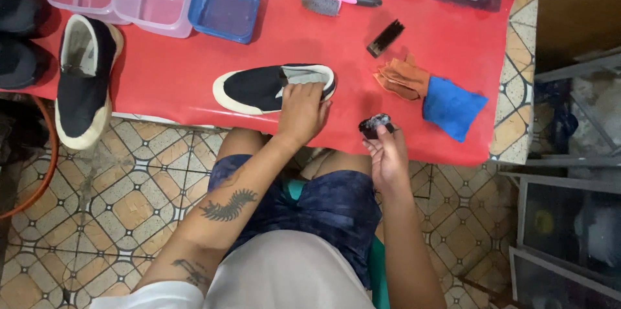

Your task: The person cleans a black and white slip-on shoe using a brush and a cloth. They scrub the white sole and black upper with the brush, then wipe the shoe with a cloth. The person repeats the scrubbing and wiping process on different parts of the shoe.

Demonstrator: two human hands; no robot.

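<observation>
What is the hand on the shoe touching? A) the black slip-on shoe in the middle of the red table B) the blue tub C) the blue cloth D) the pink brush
A: the left hand rests on the heel end of the black slip-on shoe on the red table, well apart from the other three things.

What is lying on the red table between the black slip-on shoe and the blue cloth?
In the head view, a folded brown cloth lies between the black slip-on shoe and the blue cloth, touching the blue one, on the red table.
</observation>
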